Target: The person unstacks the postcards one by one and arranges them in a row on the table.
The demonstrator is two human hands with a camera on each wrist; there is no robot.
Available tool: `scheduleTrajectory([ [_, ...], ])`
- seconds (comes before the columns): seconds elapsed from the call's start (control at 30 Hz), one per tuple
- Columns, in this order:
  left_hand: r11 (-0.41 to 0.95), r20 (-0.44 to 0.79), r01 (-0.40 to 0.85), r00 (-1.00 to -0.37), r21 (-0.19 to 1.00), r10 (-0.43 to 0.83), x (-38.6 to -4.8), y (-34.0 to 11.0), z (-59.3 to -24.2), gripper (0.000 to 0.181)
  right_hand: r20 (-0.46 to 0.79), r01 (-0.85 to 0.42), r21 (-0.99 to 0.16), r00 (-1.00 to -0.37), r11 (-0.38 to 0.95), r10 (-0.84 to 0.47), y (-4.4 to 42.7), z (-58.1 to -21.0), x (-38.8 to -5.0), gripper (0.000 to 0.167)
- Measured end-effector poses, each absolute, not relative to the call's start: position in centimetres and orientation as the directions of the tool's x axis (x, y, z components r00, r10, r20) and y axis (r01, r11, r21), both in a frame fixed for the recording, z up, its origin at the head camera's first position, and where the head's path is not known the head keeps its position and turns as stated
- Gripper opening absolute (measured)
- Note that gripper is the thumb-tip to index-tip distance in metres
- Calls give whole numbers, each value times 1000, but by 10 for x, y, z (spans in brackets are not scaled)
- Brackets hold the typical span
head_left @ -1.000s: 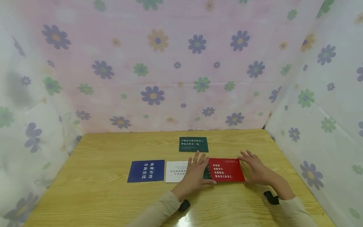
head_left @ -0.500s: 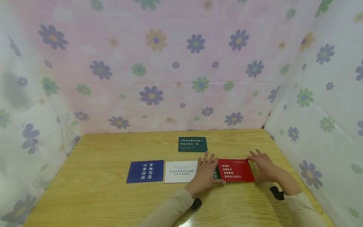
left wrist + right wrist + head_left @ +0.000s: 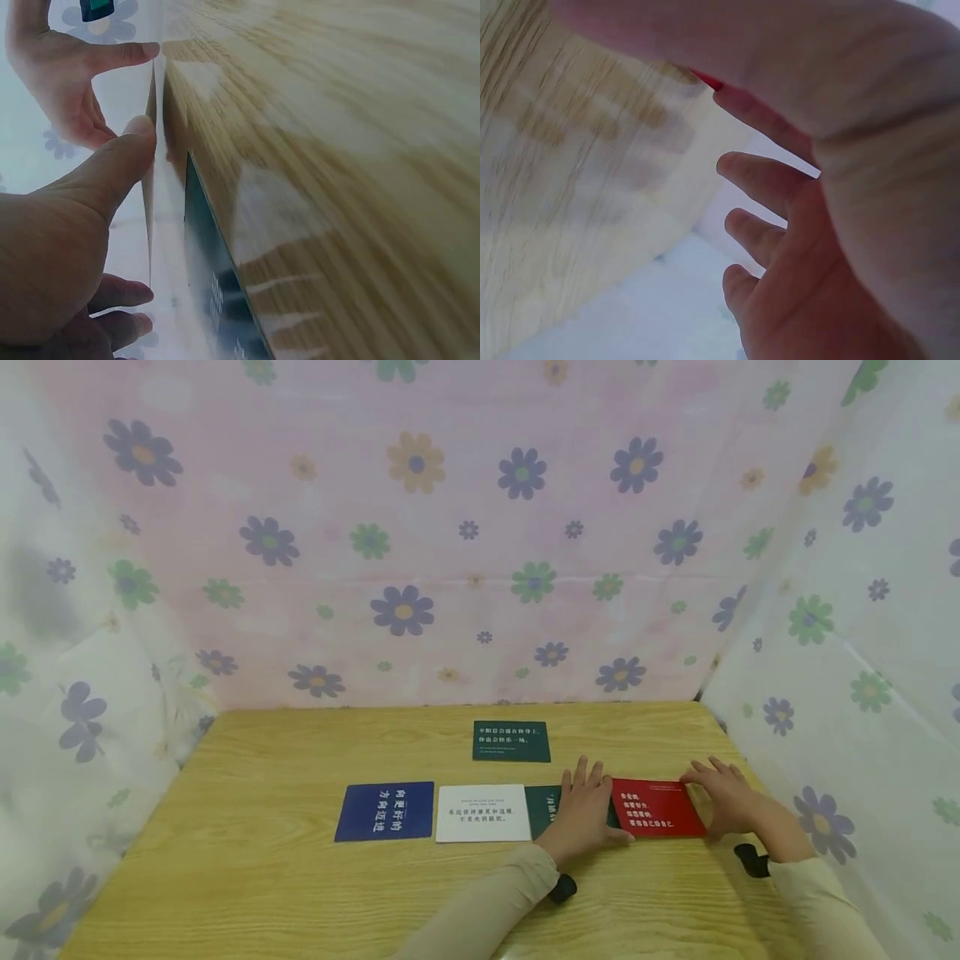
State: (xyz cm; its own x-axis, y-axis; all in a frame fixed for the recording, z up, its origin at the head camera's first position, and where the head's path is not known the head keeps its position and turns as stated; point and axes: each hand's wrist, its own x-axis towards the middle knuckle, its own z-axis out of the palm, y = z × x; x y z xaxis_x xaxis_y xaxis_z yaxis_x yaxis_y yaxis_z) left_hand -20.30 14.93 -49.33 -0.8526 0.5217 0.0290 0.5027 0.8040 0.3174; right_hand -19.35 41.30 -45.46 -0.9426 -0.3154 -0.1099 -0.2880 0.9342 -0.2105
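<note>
A red card (image 3: 656, 808) with white lettering is held between both hands at the right of the row, raised slightly off the table in the left wrist view. My left hand (image 3: 581, 814) grips its left end, thumb at the near corner and fingers at the far one. At the right end my right hand (image 3: 735, 802) holds it the same way; only a sliver of red shows in the right wrist view. Beneath my left hand lies a dark green card (image 3: 542, 806), partly hidden. A white card (image 3: 482, 814) lies just left of that.
Left of the white card is a blue card (image 3: 385, 811) with sideways lettering. Another dark green card (image 3: 512, 741) lies farther back. The wooden table (image 3: 285, 893) ends at a flowered curtain (image 3: 450, 652) behind and at both sides.
Both hands have moved right together with the red card. The white card and more of the green card beside it have come into sight. The other cards have stayed put.
</note>
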Motion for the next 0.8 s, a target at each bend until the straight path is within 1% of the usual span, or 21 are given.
scheduleTrajectory([
  [0.17,819,15,499,-856,284,516,-203,161,-493,90,-130,-271,-229,-943,935,-305,423,-458,-194,87],
  [0.23,824,8,492,-860,280,511,-203,163,-494,90,-131,-276,-218,-942,936,-308,425,-458,-195,86],
  [0.4,828,3,470,-870,305,493,-204,163,-496,88,-124,-293,-202,-939,935,-321,424,-456,-199,82],
  [0.63,825,-9,444,-879,351,476,-207,161,-498,84,-147,-254,-211,-947,944,-287,419,-452,-202,83],
  [0.8,835,-14,439,-883,333,470,-208,162,-499,85,-176,-222,-217,-949,951,-261,418,-452,-200,86],
])
